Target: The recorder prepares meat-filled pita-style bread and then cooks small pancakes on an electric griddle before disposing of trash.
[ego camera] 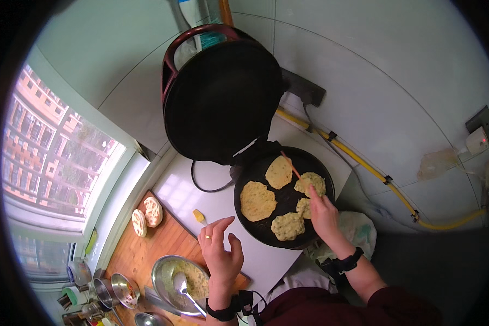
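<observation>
Several round batter cakes with green flecks lie on the black plate of an electric griddle (283,203), whose round lid (224,102) stands raised. My right hand (324,214) holds a thin reddish stick (291,165), perhaps a chopstick, over the right side of the plate. Its tip reaches beside the cake at the top (279,172). Under and beside the fingers are a thicker cake (310,184) and a partly hidden one. My left hand (222,248), a ring on one finger, hovers empty with fingers apart, near a yellow-headed brush (198,216) and a steel bowl of batter (193,281) with a spoon (181,284) in it.
Two browned flatbreads (146,217) lie on the wooden board (134,252). Smaller steel bowls (125,290) and a knife blade (159,301) are at the lower left. A power cable (338,150) and a yellow pipe (362,163) run along the tiled wall. A window is on the left.
</observation>
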`<state>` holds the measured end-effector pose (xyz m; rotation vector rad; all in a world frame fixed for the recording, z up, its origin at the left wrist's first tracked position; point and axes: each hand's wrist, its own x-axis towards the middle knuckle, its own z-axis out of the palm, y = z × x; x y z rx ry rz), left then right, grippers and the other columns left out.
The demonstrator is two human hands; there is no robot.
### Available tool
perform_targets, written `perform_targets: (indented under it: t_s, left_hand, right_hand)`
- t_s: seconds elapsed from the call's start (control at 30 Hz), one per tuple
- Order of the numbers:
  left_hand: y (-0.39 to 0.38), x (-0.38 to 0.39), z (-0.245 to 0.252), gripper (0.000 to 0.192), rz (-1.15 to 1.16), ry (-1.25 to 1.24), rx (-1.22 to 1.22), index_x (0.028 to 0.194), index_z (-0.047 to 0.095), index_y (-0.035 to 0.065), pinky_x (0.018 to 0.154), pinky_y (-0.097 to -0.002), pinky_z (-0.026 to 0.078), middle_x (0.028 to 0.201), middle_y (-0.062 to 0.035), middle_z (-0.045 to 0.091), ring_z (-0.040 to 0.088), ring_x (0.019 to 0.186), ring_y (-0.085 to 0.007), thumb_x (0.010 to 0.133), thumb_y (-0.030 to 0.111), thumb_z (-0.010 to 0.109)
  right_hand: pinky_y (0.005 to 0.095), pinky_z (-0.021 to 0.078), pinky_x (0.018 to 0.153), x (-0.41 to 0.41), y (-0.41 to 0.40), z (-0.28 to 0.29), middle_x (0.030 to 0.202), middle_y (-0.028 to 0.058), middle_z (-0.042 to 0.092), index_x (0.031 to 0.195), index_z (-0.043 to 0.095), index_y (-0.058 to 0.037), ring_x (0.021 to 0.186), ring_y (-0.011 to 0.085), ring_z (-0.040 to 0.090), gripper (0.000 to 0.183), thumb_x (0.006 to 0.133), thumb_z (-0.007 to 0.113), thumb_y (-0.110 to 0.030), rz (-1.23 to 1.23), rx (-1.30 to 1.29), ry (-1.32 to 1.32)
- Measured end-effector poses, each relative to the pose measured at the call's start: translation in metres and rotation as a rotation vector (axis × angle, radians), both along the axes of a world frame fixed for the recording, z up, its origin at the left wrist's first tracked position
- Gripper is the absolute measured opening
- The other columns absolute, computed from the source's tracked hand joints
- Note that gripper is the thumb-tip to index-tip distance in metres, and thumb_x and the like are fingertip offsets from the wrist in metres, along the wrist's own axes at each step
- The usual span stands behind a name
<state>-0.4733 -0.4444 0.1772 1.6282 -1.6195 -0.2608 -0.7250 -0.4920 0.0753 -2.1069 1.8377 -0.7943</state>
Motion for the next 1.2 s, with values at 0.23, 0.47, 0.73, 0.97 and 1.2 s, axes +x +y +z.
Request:
perform_targets:
  t_s: [0.23,0.47,0.73,0.97,1.2]
  left_hand:
    - [0.013,0.013,-0.006,0.036,0.072,-0.001,0.017,0.099,0.058,0.0058,0.077,-0.0350,0.039,0.091,-0.0093,0.059,0.051,0.083,-0.0263,0.066,-0.007,0.052]
    - [0.013,0.010,-0.006,0.035,0.055,0.033,0.028,0.099,0.058,0.0054,0.077,-0.0349,0.039,0.091,-0.0094,0.059,0.051,0.083,-0.0262,0.066,-0.006,0.053]
    - [0.017,0.011,-0.007,0.035,0.079,0.021,0.036,0.099,0.058,0.0054,0.078,-0.0353,0.039,0.091,-0.0097,0.058,0.051,0.084,-0.0267,0.066,-0.006,0.053]
    - [0.017,0.007,-0.007,0.035,0.079,0.022,0.043,0.099,0.058,0.0049,0.078,-0.0358,0.040,0.091,-0.0104,0.058,0.051,0.085,-0.0274,0.066,-0.006,0.052]
    - [0.014,0.004,-0.006,0.035,0.067,0.046,0.017,0.099,0.058,0.0047,0.078,-0.0352,0.041,0.093,-0.0105,0.058,0.052,0.086,-0.0275,0.067,-0.008,0.051]
  right_hand:
    - [0.0372,0.0456,0.055,-0.044,0.012,0.043,0.075,0.0085,0.055,0.112,0.062,-0.0159,0.066,0.0274,0.057,0.032,0.081,0.060,-0.009,0.039,-0.021,0.091]
    - [0.0339,0.0440,0.051,-0.062,0.006,0.064,0.073,0.0036,0.041,0.111,0.063,-0.0232,0.073,0.0213,0.049,0.041,0.074,0.060,-0.008,0.247,0.054,0.483]
    - [0.0344,0.0461,0.054,-0.042,-0.033,0.034,0.080,0.0046,0.041,0.114,0.060,-0.0239,0.081,0.0233,0.048,0.044,0.074,0.054,-0.007,0.249,-0.006,0.461]
    - [0.0366,0.0472,0.056,-0.053,-0.029,0.047,0.080,0.0053,0.045,0.111,0.061,-0.0244,0.081,0.0240,0.052,0.038,0.077,0.055,-0.010,0.194,0.010,0.412]
    - [0.0398,0.0473,0.054,-0.095,0.005,0.084,0.071,0.0123,0.063,0.112,0.059,-0.0116,0.062,0.0303,0.060,0.030,0.081,0.058,-0.013,0.040,0.052,0.182]
